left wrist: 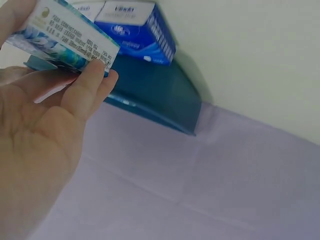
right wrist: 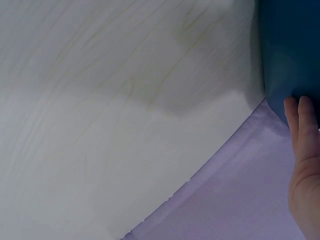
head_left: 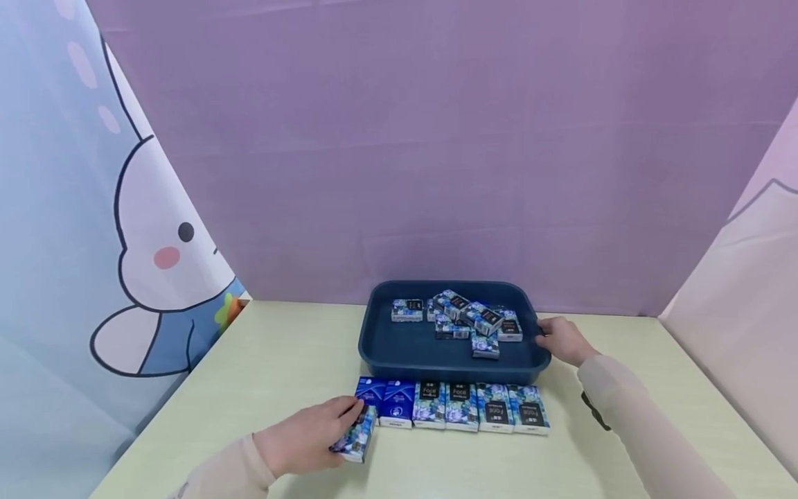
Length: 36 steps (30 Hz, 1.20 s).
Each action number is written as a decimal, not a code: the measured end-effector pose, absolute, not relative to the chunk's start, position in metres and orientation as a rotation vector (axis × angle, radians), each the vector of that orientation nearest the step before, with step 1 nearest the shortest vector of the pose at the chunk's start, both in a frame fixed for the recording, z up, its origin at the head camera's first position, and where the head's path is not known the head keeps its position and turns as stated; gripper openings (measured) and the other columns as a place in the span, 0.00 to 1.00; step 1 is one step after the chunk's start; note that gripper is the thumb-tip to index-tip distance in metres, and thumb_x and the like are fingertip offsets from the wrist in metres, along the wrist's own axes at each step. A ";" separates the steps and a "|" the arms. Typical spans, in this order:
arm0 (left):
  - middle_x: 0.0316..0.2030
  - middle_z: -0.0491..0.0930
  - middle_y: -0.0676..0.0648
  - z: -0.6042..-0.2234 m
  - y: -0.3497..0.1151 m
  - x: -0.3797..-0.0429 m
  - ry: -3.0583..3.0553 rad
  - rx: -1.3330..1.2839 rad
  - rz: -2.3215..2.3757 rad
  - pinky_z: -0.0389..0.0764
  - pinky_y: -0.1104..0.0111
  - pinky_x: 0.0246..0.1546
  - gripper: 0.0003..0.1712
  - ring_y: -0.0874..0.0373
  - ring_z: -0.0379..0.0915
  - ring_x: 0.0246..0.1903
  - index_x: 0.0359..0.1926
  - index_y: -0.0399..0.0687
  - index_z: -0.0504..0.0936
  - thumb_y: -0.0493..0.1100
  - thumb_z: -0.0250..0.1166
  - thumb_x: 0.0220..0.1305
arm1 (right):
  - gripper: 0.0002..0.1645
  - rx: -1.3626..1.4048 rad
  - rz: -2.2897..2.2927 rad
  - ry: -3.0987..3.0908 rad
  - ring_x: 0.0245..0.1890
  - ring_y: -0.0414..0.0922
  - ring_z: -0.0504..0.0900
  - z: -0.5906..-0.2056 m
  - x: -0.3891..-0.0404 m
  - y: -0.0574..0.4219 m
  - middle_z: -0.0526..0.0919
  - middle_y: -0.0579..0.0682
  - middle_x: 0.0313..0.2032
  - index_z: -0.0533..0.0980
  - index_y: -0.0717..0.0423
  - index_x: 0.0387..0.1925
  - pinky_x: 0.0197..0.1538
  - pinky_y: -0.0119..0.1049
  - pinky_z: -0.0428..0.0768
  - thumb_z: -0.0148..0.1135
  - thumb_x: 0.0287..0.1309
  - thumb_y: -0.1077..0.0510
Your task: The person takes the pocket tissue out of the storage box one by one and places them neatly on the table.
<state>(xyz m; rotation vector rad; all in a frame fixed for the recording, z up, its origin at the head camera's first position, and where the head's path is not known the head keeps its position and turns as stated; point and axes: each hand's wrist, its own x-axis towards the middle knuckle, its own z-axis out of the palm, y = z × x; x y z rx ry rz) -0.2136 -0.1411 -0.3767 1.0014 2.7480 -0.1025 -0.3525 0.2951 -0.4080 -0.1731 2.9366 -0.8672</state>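
Note:
My left hand [head_left: 312, 433] grips a floral-printed tissue pack [head_left: 355, 436] between thumb and fingers, just in front of the row's left end. In the left wrist view, lettering shows on the pale end of that tissue pack [left wrist: 72, 40]. My right hand [head_left: 566, 339] holds the right rim of a dark blue tray [head_left: 411, 360]. The right wrist view shows the fingers [right wrist: 306, 117] lying straight along the tray's outer wall; the thumb is hidden there. Several floral tissue packs [head_left: 483, 319] lie loosely in the tray, some stacked on others.
Along the tray's front edge runs a row of packs: two blue packs [head_left: 397, 402] at the left, then several floral packs [head_left: 461, 405]. The pale table [head_left: 299, 346] ends behind at a purple cloth backdrop [head_left: 436, 173]. A cartoon-printed cloth [head_left: 156, 277] hangs at the left.

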 end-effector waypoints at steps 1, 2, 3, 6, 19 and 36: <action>0.61 0.66 0.42 -0.379 -0.142 -0.213 2.746 1.011 -0.102 0.74 0.62 0.54 0.42 0.52 0.67 0.58 0.64 0.41 0.64 0.52 0.69 0.51 | 0.28 -0.174 -0.876 2.933 0.53 0.66 0.72 -0.408 -0.352 0.295 0.68 0.77 0.53 0.60 0.82 0.57 0.50 0.53 0.75 0.50 0.60 0.66; 0.61 0.66 0.42 -0.380 -0.142 -0.213 2.744 1.019 -0.107 0.74 0.62 0.54 0.42 0.52 0.67 0.58 0.64 0.41 0.64 0.52 0.69 0.51 | 0.28 -0.171 -0.884 2.926 0.53 0.66 0.72 -0.408 -0.351 0.295 0.68 0.77 0.53 0.60 0.82 0.57 0.50 0.53 0.75 0.50 0.60 0.66; 0.61 0.66 0.42 -0.383 -0.142 -0.212 2.745 1.029 -0.113 0.74 0.62 0.54 0.42 0.52 0.67 0.58 0.64 0.40 0.65 0.52 0.69 0.51 | 0.28 -0.167 -0.896 2.919 0.53 0.66 0.71 -0.408 -0.351 0.295 0.68 0.76 0.54 0.60 0.82 0.57 0.50 0.53 0.75 0.50 0.60 0.66; 0.61 0.66 0.41 -0.389 -0.143 -0.209 2.747 1.044 -0.126 0.74 0.63 0.54 0.42 0.51 0.67 0.58 0.64 0.39 0.65 0.52 0.69 0.51 | 0.28 -0.157 -0.923 2.901 0.54 0.66 0.71 -0.409 -0.351 0.296 0.67 0.76 0.55 0.59 0.81 0.58 0.51 0.53 0.74 0.49 0.60 0.66; 0.65 0.61 0.46 -0.410 -0.145 -0.200 2.669 0.809 -0.016 0.71 0.60 0.57 0.39 0.55 0.62 0.62 0.66 0.46 0.62 0.51 0.63 0.55 | 0.28 -0.152 -0.902 2.911 0.53 0.65 0.71 -0.405 -0.348 0.293 0.67 0.76 0.55 0.59 0.81 0.58 0.51 0.52 0.75 0.49 0.61 0.66; 0.57 0.73 0.42 -0.419 -0.145 -0.195 2.883 1.006 -0.211 0.80 0.65 0.43 0.35 0.52 0.74 0.52 0.58 0.42 0.73 0.51 0.69 0.50 | 0.29 -0.153 -0.892 2.904 0.53 0.65 0.72 -0.404 -0.349 0.294 0.67 0.76 0.55 0.58 0.81 0.59 0.51 0.53 0.75 0.49 0.61 0.65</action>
